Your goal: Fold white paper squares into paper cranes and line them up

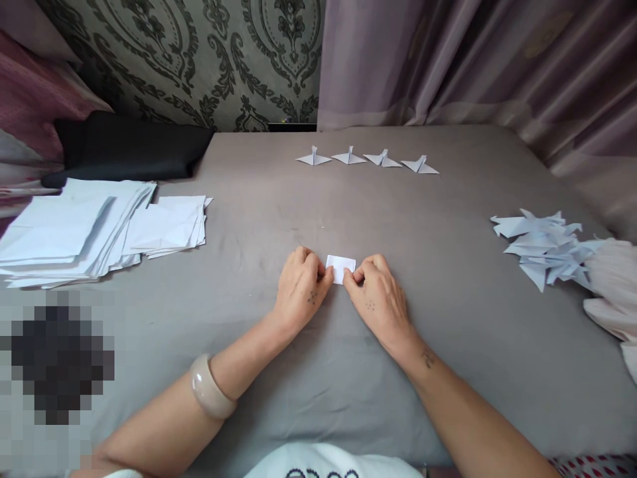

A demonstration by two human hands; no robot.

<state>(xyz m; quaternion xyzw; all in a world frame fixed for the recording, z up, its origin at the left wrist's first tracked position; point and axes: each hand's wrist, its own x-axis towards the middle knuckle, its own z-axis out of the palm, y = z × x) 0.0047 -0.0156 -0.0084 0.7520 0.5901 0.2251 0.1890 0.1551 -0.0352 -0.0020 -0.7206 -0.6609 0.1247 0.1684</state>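
Note:
A small folded piece of white paper is held between my two hands, just above or on the grey sheet. My left hand pinches its left edge between thumb and curled fingers. At the lower right edge, my right hand pinches the paper in the same way. Both thumbs lie on its near side, and the fingertips are partly hidden. Whether the paper touches the sheet I cannot tell.
At the left lie stacks of white paper, a larger stack and a smaller stack. Behind them is a black cloth-like item. Several folded paper birds stand in a row at the back. A pile of folded paper birds lies at the right, by pale fabric.

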